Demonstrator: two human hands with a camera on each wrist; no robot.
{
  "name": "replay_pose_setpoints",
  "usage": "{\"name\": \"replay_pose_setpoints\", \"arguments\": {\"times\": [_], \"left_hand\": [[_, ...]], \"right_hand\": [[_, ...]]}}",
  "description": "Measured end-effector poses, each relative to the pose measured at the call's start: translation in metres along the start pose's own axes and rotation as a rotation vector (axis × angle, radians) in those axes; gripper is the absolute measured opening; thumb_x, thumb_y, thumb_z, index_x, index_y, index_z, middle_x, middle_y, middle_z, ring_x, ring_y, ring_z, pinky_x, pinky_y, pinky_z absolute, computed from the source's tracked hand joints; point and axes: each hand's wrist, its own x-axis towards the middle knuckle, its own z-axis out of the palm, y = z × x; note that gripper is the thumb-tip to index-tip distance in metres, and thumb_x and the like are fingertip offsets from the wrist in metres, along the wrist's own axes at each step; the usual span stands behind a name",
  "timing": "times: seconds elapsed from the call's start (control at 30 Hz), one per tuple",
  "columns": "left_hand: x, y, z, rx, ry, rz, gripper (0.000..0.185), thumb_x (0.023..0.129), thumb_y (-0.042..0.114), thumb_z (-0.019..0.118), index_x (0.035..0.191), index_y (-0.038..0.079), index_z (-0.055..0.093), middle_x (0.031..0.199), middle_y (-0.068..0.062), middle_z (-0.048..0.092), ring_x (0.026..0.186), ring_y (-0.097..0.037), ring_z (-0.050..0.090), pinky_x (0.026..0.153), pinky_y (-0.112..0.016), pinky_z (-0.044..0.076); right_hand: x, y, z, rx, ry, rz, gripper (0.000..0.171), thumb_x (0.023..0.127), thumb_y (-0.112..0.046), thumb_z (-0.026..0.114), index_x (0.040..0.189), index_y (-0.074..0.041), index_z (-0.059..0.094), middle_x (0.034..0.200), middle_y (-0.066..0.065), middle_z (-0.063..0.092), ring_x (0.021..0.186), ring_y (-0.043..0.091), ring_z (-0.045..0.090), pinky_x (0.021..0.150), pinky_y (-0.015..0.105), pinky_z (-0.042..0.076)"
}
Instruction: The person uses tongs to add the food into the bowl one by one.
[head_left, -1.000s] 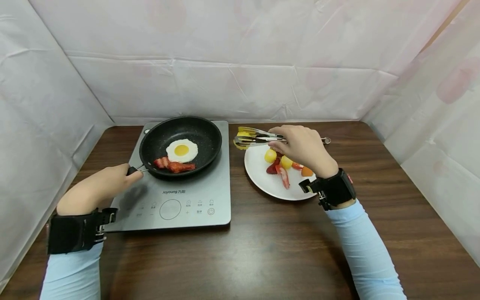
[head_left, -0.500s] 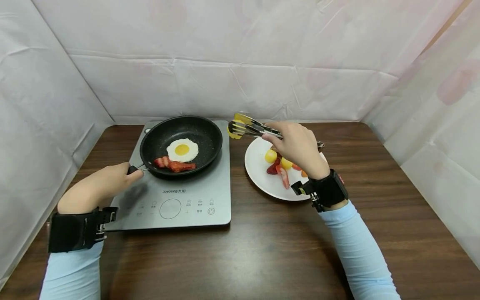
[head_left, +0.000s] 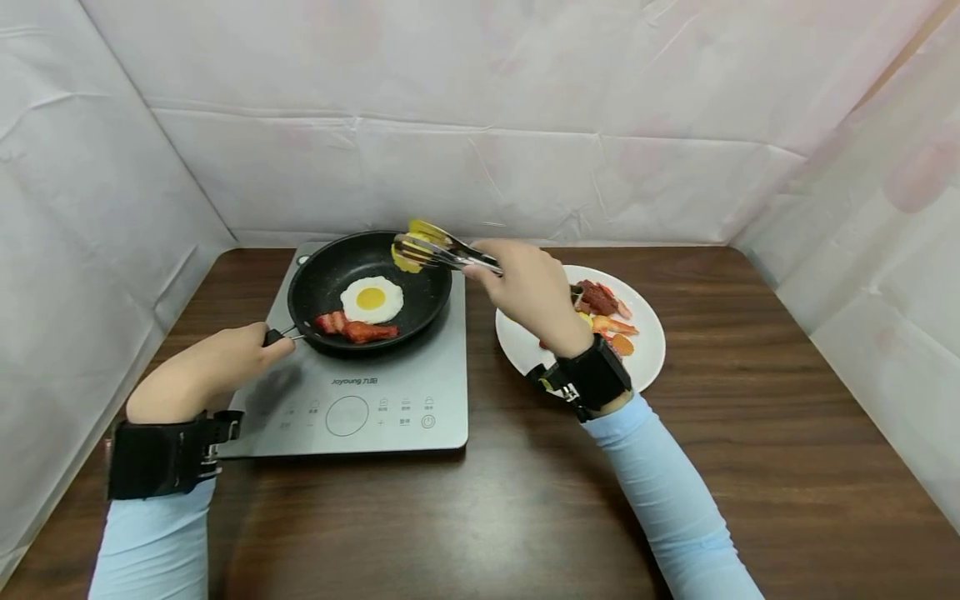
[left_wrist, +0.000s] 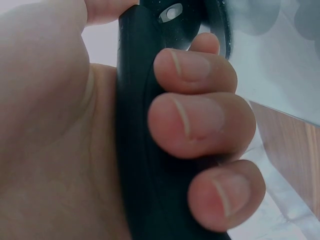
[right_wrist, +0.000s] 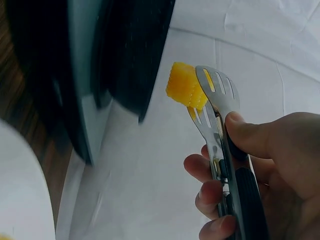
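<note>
The left hand [head_left: 202, 377] is wrapped around the black handle [left_wrist: 145, 150] of the pan [head_left: 369, 288]; the left wrist view shows three fingers [left_wrist: 200, 115] curled tight over the grip and the thumb on the far side. The pan sits on the grey cooktop [head_left: 360, 400], toward its back half. Inside the pan lie a fried egg [head_left: 371, 298] near the middle and red meat strips [head_left: 352, 330] just in front of the egg, close to the rim on the handle side.

The right hand [head_left: 528, 287] grips metal tongs [head_left: 442, 250], fingers and thumb squeezing the two arms together. The tongs' tips pinch a yellow chunk [head_left: 411, 250], seen clearly in the right wrist view [right_wrist: 184, 86] between the slotted blades. The chunk hangs above the pan's back right edge, behind the egg and not touching it.

To the right of the cooktop, on the dark wood tabletop [head_left: 750, 417], stands a white plate [head_left: 645, 350]. It carries mixed pieces [head_left: 603, 312], red, brown and orange, partly hidden behind the right wrist. A black strap [head_left: 592, 379] circles that wrist, over the plate's near left rim.
</note>
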Motion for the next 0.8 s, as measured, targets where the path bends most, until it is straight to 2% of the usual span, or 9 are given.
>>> {"name": "replay_pose_setpoints", "arguments": {"times": [0.1, 0.37, 0.43, 0.63, 0.8], "left_hand": [[0.0, 0.001, 0.0, -0.002, 0.014, 0.006, 0.08, 0.105, 0.044, 0.03, 0.141, -0.028, 0.029, 0.137, -0.05, 0.044, 0.123, -0.059, 0.053, 0.101, -0.067, 0.045], [0.001, 0.004, 0.003, -0.019, 0.01, -0.003, 0.082, 0.106, 0.045, 0.03, 0.143, -0.027, 0.027, 0.14, -0.049, 0.042, 0.125, -0.059, 0.051, 0.102, -0.067, 0.045], [0.001, 0.004, 0.004, -0.021, 0.023, 0.002, 0.079, 0.105, 0.045, 0.031, 0.141, -0.026, 0.031, 0.134, -0.048, 0.049, 0.118, -0.056, 0.057, 0.098, -0.065, 0.047], [0.0, 0.005, 0.002, -0.018, 0.006, -0.01, 0.08, 0.105, 0.044, 0.031, 0.142, -0.026, 0.029, 0.137, -0.048, 0.046, 0.12, -0.055, 0.056, 0.1, -0.065, 0.047], [-0.001, 0.006, 0.001, -0.024, -0.004, -0.012, 0.079, 0.104, 0.044, 0.03, 0.142, -0.025, 0.029, 0.137, -0.047, 0.047, 0.119, -0.054, 0.057, 0.1, -0.065, 0.047]], "right_hand": [[0.004, -0.012, 0.009, -0.021, -0.019, -0.015, 0.045, 0.1, -0.048, 0.059, 0.14, -0.028, 0.063, 0.13, 0.0, 0.072, 0.081, 0.025, 0.069, 0.05, 0.035, 0.04], [0.013, -0.031, 0.029, -0.067, -0.015, -0.081, 0.042, 0.1, -0.048, 0.06, 0.136, -0.028, 0.065, 0.127, -0.002, 0.073, 0.085, 0.022, 0.071, 0.054, 0.035, 0.045], [0.014, -0.034, 0.033, -0.084, -0.011, -0.088, 0.042, 0.1, -0.048, 0.059, 0.136, -0.028, 0.065, 0.128, -0.004, 0.073, 0.083, 0.021, 0.07, 0.052, 0.033, 0.042], [0.018, -0.051, 0.042, -0.108, -0.022, -0.131, 0.041, 0.101, -0.049, 0.057, 0.137, -0.031, 0.065, 0.117, -0.003, 0.075, 0.068, 0.017, 0.063, 0.047, 0.029, 0.032], [0.023, -0.063, 0.05, -0.111, -0.037, -0.158, 0.041, 0.101, -0.05, 0.056, 0.137, -0.032, 0.065, 0.112, -0.005, 0.075, 0.069, 0.013, 0.061, 0.047, 0.027, 0.033]]}}
